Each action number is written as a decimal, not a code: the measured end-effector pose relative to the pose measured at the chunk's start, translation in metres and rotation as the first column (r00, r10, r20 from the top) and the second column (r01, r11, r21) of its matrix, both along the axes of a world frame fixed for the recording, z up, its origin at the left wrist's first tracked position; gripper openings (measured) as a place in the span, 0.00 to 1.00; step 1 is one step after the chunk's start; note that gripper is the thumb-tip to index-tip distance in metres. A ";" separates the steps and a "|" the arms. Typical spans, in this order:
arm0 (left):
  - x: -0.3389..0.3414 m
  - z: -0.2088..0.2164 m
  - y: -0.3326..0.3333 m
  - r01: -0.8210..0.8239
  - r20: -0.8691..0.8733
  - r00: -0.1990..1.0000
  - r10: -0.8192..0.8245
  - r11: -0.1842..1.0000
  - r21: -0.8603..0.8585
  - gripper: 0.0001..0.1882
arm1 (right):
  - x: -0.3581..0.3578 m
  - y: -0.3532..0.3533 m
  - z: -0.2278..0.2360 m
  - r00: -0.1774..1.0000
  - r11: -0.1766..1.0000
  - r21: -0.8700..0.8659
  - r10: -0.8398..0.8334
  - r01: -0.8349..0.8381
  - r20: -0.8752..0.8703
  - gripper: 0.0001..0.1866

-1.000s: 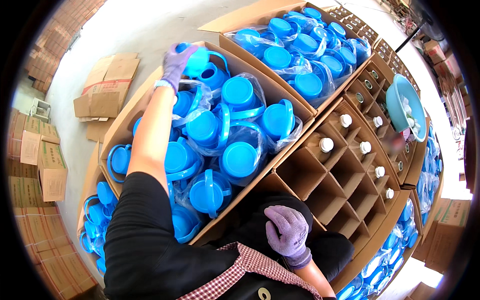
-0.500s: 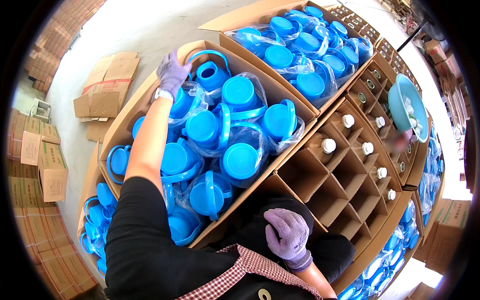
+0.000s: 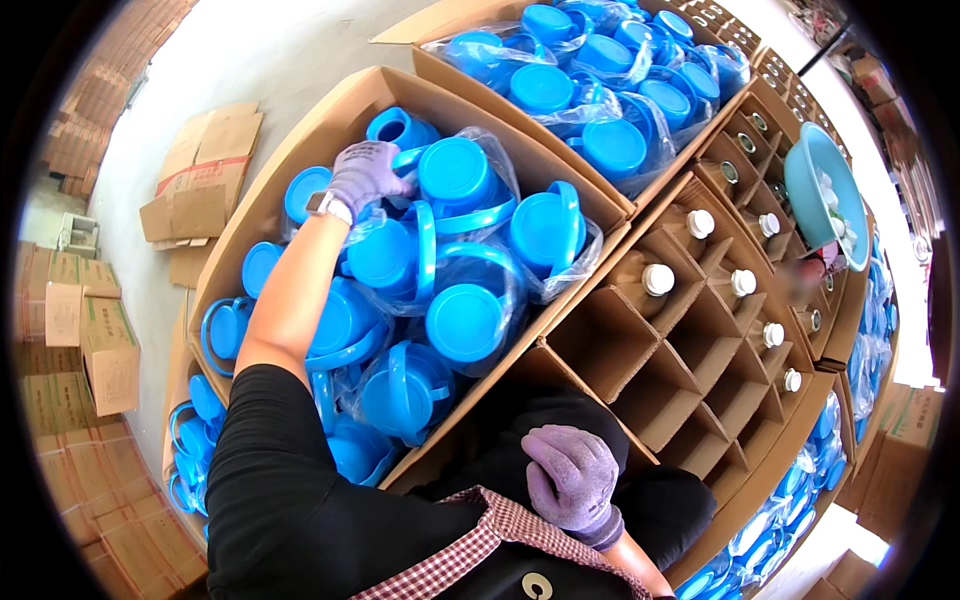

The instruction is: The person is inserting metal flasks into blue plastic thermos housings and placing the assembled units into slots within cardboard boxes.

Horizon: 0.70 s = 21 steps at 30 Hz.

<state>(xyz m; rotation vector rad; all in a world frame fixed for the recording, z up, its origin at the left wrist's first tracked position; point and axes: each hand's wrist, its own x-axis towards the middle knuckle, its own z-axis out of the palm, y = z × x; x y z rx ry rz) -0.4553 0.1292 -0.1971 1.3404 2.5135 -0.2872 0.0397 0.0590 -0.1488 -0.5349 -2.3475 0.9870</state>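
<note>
- I see a brown box [image 3: 540, 158] left of centre.
- A divided box [image 3: 670, 365] sits right of centre.
- Blue jugs [image 3: 465, 322] crowd the brown box.
- Left hand [image 3: 368, 178], upper left: among the jugs, grip unclear to me.
- Right hand [image 3: 575, 480], bottom centre: loosely curled, palm hidden.

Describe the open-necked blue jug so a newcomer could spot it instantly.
Find the large cardboard box beneath the person's outstretched left arm. At its far corner, just beyond the gloved left hand, sits the blue jug. Its round neck opening shows, while neighbouring jugs show flat round discs.
</note>
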 end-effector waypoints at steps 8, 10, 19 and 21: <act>-0.020 -0.036 0.024 0.001 -0.071 0.997 0.001 1.000 0.026 0.19 | -0.004 -0.005 0.005 0.997 0.999 -0.022 0.034 -0.036 -0.070 0.20; -0.058 -0.023 0.016 0.025 -0.096 0.995 0.000 0.967 0.255 0.22 | 0.001 -0.007 0.009 0.991 0.995 -0.034 0.088 -0.091 -0.098 0.20; 0.039 0.303 -0.030 0.456 -0.351 0.890 -0.292 0.555 0.696 0.15 | 0.028 -0.022 0.023 0.975 0.996 -0.035 0.067 -0.076 -0.212 0.17; 0.083 0.378 -0.063 0.633 -0.482 0.766 -0.424 0.375 0.677 0.13 | 0.037 -0.025 0.034 0.954 0.975 -0.188 0.061 -0.120 -0.292 0.15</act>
